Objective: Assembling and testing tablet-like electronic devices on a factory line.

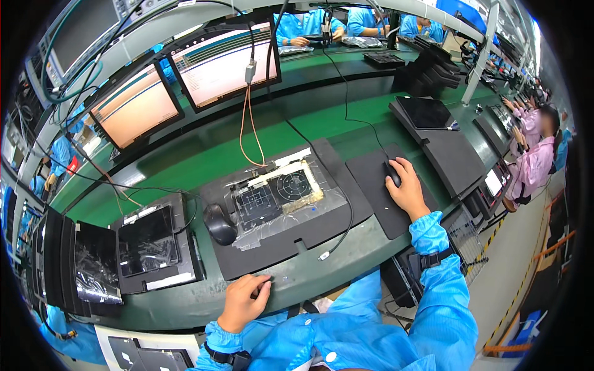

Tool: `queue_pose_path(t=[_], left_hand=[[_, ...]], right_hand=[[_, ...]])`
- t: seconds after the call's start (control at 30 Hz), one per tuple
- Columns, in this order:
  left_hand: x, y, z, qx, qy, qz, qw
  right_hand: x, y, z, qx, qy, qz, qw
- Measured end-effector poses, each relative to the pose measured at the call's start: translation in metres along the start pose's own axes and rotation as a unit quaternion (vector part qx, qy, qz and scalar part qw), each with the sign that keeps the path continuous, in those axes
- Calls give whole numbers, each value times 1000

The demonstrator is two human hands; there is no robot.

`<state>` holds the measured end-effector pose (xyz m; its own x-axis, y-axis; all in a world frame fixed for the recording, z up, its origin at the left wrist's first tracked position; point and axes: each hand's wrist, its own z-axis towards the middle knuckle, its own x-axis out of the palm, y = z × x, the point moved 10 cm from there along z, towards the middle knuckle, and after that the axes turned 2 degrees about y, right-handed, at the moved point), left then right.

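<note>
My right hand (406, 190) is closed over a black computer mouse (393, 175) on a dark mouse pad (385, 207). My left hand (246, 302) rests at the bench's front edge, its fingers curled in and nothing showing in them. In front of it lies a black foam mat (247, 263) bearing a taped fixture (278, 191) with two dark patterned panels. A second black mouse (219, 224) sits at the fixture's left side. A black cable with a white plug (324, 255) crosses the mat toward its front edge.
Two lit monitors (226, 65) stand behind the mat. To the left are a dark tablet (148, 241) and upright black trays (59, 260). On the right, another tablet (427, 114) lies on black foam blocks (451, 164). Orange cables (242, 133) hang over the fixture. Co-workers sit beyond.
</note>
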<state>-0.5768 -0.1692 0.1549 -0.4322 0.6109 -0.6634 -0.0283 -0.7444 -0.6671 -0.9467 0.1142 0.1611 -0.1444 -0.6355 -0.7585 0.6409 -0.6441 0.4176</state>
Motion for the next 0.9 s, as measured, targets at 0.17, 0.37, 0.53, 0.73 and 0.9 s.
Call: queue_pose_path(t=[0.17,0.37,0.53,0.73,0.9], left_hand=[[-3,2,2,-21,-6,-18,1000],[-6,5,-1,-26,-8,-20,999],[-3,1,1,-18,-6,-24,1000],[-6,7,-5,-35,-24,-19,999],[-5,11,-7,-44,-33,-16,998]], right_hand=[[-2,2,-1,10,-2,8,1000],[1,1,-3,20,-2,19,1000],[-5,-6,-7,27,-10,13,1000],[0,-3,0,-6,-20,5,1000],[-49,-1,37,-89,-165,-93,978]])
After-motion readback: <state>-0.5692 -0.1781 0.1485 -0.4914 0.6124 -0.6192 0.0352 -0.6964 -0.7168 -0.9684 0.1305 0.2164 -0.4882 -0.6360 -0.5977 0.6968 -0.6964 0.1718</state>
